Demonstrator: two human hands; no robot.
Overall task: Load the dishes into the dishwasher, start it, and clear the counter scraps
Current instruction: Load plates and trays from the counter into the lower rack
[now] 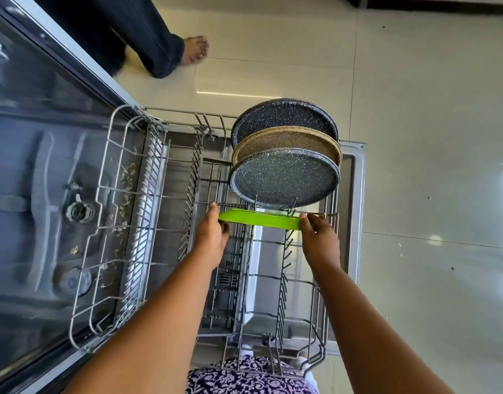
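Green plate (pixel 258 220) on edge, long axis left-right over rack (pixel 148 194); left grip (pixel 212 237), right grip (pixel 319 240) pinching its ends.

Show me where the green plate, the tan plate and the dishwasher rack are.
green plate (pixel 258 220): head view, middle of its near edge.
tan plate (pixel 287 140): head view, middle of its exposed face.
dishwasher rack (pixel 148 194): head view, tine row on its left side.

At one o'clock we count two dark plates (pixel 284 179) and one tan plate (pixel 287 139), three in all. We see one green plate (pixel 258 220) at centre, one rack (pixel 173 110), two hands, left hand (pixel 213 237) and right hand (pixel 319 240), and one foot (pixel 194 49) at eleven o'clock.
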